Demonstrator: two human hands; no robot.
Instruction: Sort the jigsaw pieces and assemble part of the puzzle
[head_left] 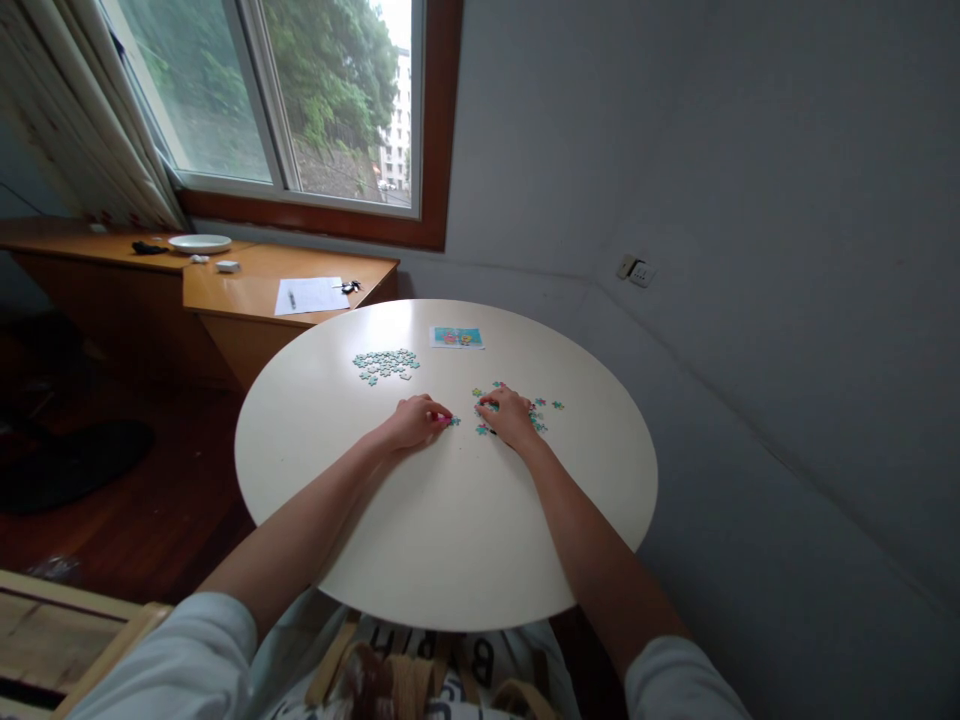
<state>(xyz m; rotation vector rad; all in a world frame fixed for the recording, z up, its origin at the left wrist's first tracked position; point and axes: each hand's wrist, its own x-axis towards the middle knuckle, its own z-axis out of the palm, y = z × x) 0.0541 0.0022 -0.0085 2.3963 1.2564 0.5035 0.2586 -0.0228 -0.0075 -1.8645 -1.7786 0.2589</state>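
The left hand point(418, 420) has thumb and finger closed on a small puzzle piece point(454, 421), pink and teal, near the middle of the frame. The right hand point(510, 412) is well apart from the counter's rim, with fingers bent down at the coloured heap point(539, 418), right of the middle; I cannot tell if it holds a piece. The main danger, I think, is that this wrist or palm drags over the loose pieces and scatters or turns them, because they lie directly under and beside it. A pinch too strong could also make the small piece jump away. The round counter point(442, 540) shows no raised border, so a pushed piece could slide down to the floor. Open surface is largest at the lower middle, between the forearms. To the upper left, the other heap point(386, 364) limits the movement, and the picture card point(459, 338) lies at the upper middle, near the far edge.
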